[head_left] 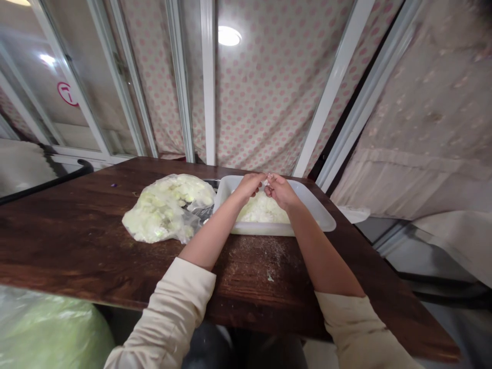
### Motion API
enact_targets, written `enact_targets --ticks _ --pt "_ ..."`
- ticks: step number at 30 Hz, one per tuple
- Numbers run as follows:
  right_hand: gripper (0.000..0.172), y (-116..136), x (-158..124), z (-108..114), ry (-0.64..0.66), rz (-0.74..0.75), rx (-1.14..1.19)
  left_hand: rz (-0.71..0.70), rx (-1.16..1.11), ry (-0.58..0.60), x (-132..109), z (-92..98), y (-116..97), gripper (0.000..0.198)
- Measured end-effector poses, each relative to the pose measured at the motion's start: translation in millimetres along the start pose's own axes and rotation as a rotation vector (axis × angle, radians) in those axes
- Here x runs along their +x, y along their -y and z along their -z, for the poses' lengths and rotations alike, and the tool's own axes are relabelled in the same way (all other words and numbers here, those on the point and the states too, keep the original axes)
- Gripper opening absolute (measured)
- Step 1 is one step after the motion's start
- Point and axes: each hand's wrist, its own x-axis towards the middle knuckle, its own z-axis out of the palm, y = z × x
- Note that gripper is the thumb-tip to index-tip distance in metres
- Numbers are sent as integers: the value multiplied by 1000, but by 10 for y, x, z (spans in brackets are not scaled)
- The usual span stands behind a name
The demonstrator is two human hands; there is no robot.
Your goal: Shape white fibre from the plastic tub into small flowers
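Above a white rectangular tray (313, 205), my left hand (250, 185) and my right hand (280, 189) meet with their fingertips close together. Between the fingertips is a small whitish piece (265, 182), too small to name; both hands pinch at it. A heap of pale yellow-white crumbly pieces (261, 209) lies in the tray below my hands. Left of the tray, a clear plastic bag (169, 207) holds more pale yellow-green pieces, whose kind I cannot make out. My left forearm passes in front of the tray's left end.
The dark wooden table (84, 230) has light crumbs scattered in front of the tray. At the lower left is a large plastic bag (54, 333) with something light green in it. Behind the table stand framed glass panels and a dotted curtain (277, 102).
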Motion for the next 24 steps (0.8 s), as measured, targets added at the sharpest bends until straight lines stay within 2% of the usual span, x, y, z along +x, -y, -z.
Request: enact_targets --ticks 7,10,13,15,17,19,24 --pt "40 14 5 -11 -74 -51 -45 -2 0 -55 4 -8 4 19" --pt "37 -28 32 29 -233 -19 -163 38 -112 -87 48 -7 10 18" --pt "31 -94 62 88 -431 57 -418 104 -205 -140 106 -6 34 16" --pt "21 -127 74 112 -512 92 -536 134 -216 -152 130 -7 55 16" --pt "21 -141 79 110 -551 131 -565 149 -218 -145 137 -6 73 17" --pt "24 -140 78 84 -501 192 -563 152 -239 -148 133 -4 82 21" --pt "21 -129 59 -10 -250 316 -663 153 -316 -99 110 -16 58 36"
